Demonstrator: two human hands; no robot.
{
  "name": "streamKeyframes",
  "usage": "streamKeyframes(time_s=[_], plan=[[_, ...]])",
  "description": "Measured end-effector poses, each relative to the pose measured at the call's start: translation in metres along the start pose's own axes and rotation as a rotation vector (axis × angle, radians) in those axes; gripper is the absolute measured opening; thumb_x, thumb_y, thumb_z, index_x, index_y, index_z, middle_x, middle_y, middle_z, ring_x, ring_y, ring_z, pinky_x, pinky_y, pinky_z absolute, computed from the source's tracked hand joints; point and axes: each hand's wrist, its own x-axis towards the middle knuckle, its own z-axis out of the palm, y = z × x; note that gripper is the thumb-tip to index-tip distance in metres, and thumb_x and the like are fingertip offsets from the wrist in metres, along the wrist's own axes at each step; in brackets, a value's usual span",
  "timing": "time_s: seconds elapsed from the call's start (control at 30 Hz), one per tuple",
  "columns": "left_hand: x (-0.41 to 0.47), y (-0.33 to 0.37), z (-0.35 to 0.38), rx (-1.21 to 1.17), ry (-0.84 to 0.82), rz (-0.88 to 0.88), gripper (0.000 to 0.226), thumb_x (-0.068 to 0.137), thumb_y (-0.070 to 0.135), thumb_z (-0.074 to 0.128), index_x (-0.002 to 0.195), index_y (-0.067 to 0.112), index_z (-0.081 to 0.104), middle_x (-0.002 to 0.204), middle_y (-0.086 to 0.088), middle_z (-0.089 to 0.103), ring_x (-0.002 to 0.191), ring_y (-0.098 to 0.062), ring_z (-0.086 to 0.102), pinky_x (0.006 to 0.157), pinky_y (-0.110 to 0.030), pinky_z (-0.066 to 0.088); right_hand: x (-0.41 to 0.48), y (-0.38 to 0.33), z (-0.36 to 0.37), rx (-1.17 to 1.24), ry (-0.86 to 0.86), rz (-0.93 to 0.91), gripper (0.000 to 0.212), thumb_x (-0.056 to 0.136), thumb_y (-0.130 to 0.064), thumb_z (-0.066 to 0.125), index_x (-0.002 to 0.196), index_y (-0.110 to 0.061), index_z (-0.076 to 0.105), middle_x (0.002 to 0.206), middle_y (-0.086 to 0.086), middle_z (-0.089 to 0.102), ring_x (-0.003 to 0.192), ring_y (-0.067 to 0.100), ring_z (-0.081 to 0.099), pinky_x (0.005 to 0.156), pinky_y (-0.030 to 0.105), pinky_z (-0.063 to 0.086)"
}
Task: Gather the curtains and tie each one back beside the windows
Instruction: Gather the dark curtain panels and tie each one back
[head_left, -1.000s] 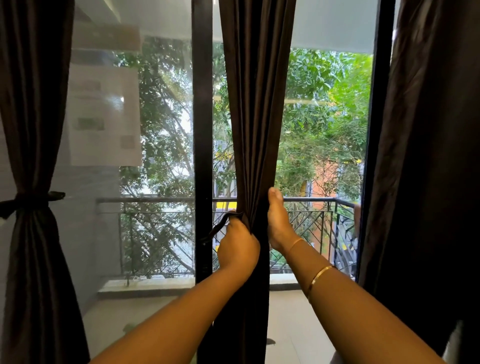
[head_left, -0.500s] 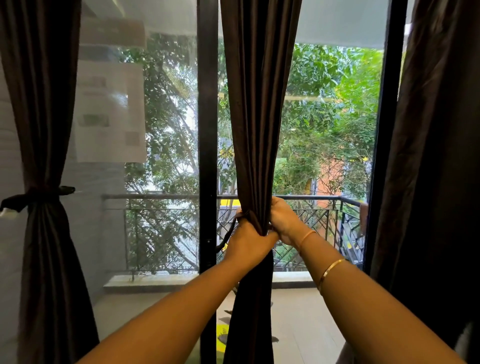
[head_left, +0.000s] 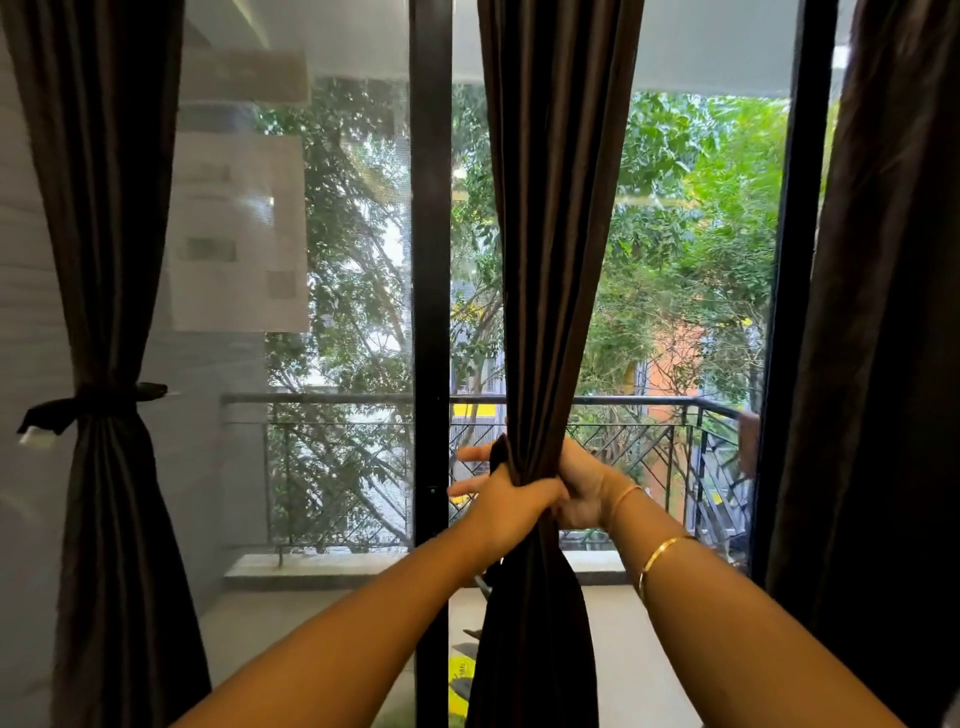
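Note:
The dark brown middle curtain (head_left: 545, 260) hangs in front of the glass, bunched into a narrow waist at railing height. My left hand (head_left: 511, 506) is a fist clamped on that waist from the front. My right hand (head_left: 584, 486) wraps round it from the right and behind, and its fingertips stick out past the curtain's left edge. A dark strap end (head_left: 497, 453) pokes up at the waist beside those fingertips. The left curtain (head_left: 109, 234) is tied back with a dark band (head_left: 98, 402). The right curtain (head_left: 893, 338) hangs loose.
A black window frame post (head_left: 430, 312) stands just left of the middle curtain, and another (head_left: 792, 312) is at the right. Behind the glass are a balcony railing (head_left: 337, 399) and trees. A paper sheet (head_left: 236, 234) is stuck on the left pane.
My right hand has gone from resting flat against the curtain's right edge to wrapping round behind it, fingertips now out on the left. My left fist stays clamped on the gathered waist.

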Motion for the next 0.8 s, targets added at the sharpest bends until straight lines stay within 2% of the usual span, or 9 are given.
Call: streamKeyframes(time_s=[0.1, 0.17, 0.27, 0.33, 0.43, 0.5, 0.57, 0.67, 0.8], plan=[[-0.004, 0.005, -0.005, -0.007, -0.005, -0.017, 0.017, 0.051, 0.021, 0.053, 0.064, 0.011, 0.059, 0.084, -0.013, 0.060, 0.084, -0.026, 0.056, 0.083, -0.037, 0.047, 0.006, 0.001, 0.002, -0.005, 0.026, 0.024, 0.060, 0.086, -0.053, 0.032, 0.105, -0.008, 0.068, 0.098, 0.013, 0.062, 0.093, 0.027, 0.058, 0.091, 0.036, 0.044], [-0.006, 0.005, -0.006, -0.043, -0.023, 0.003, 0.014, 0.051, 0.018, 0.052, 0.060, 0.009, 0.055, 0.080, -0.014, 0.058, 0.081, -0.026, 0.055, 0.083, -0.039, 0.047, 0.010, 0.001, 0.000, -0.023, 0.056, 0.021, 0.059, 0.090, -0.050, 0.030, 0.097, -0.007, 0.070, 0.091, 0.009, 0.064, 0.087, 0.023, 0.060, 0.087, 0.034, 0.046], [-0.005, 0.005, -0.009, -0.032, -0.045, 0.025, 0.014, 0.063, 0.014, 0.058, 0.070, 0.002, 0.057, 0.070, -0.008, 0.053, 0.069, -0.018, 0.052, 0.067, -0.026, 0.044, 0.012, 0.004, -0.005, -0.034, 0.124, 0.029, 0.044, 0.090, -0.038, 0.035, 0.089, -0.007, 0.066, 0.094, 0.013, 0.059, 0.090, 0.025, 0.056, 0.096, 0.039, 0.041], [-0.003, 0.004, -0.011, -0.013, -0.066, 0.038, 0.005, 0.076, 0.003, 0.055, 0.073, 0.000, 0.057, 0.067, -0.008, 0.051, 0.067, -0.018, 0.050, 0.068, -0.025, 0.042, 0.009, 0.003, -0.009, -0.085, 0.207, 0.072, 0.032, 0.088, -0.034, 0.041, 0.081, -0.008, 0.058, 0.083, 0.018, 0.047, 0.079, 0.026, 0.049, 0.082, 0.036, 0.044], [0.002, 0.000, -0.014, 0.004, -0.075, 0.034, 0.014, 0.079, 0.002, 0.054, 0.065, 0.004, 0.055, 0.066, -0.007, 0.051, 0.066, -0.016, 0.050, 0.067, -0.024, 0.043, 0.006, -0.001, -0.013, -0.257, 0.349, 0.090, 0.031, 0.097, -0.028, 0.037, 0.075, -0.013, 0.052, 0.066, 0.013, 0.042, 0.057, 0.017, 0.045, 0.050, 0.024, 0.045], [0.007, -0.004, -0.016, 0.025, -0.055, 0.035, 0.014, 0.076, 0.008, 0.058, 0.063, 0.006, 0.052, 0.063, -0.005, 0.049, 0.061, -0.015, 0.047, 0.063, -0.024, 0.040, 0.003, -0.005, -0.011, -0.353, 0.484, 0.007, 0.031, 0.096, -0.018, 0.041, 0.067, -0.012, 0.049, 0.052, 0.005, 0.042, 0.043, 0.012, 0.035, 0.041, 0.020, 0.029], [0.015, -0.009, -0.020, 0.074, -0.019, 0.020, 0.013, 0.080, 0.008, 0.059, 0.070, 0.005, 0.051, 0.063, -0.005, 0.046, 0.059, -0.017, 0.044, 0.062, -0.028, 0.036, -0.002, -0.009, -0.012, -0.430, 0.649, -0.130, 0.037, 0.094, -0.021, 0.050, 0.058, -0.013, 0.042, 0.043, 0.000, 0.033, 0.035, 0.009, 0.022, 0.039, 0.018, 0.018], [0.025, -0.016, -0.025, 0.186, 0.025, 0.028, 0.018, 0.084, 0.014, 0.058, 0.072, 0.009, 0.045, 0.062, -0.003, 0.041, 0.057, -0.018, 0.041, 0.059, -0.029, 0.034, -0.009, -0.008, -0.010, -0.583, 0.853, -0.377, 0.050, 0.087, -0.041, 0.061, 0.052, -0.014, 0.039, 0.049, 0.007, 0.032, 0.039, 0.014, 0.022, 0.043, 0.023, 0.022], [0.031, -0.024, -0.021, 0.231, 0.088, 0.055, 0.025, 0.085, 0.018, 0.056, 0.065, 0.017, 0.040, 0.055, 0.000, 0.037, 0.051, -0.017, 0.038, 0.054, -0.029, 0.031, -0.016, 0.012, 0.004, -0.794, 1.056, -0.490, 0.052, 0.091, -0.044, 0.054, 0.052, -0.017, 0.031, 0.052, 0.006, 0.033, 0.050, 0.018, 0.029, 0.053, 0.028, 0.023]])
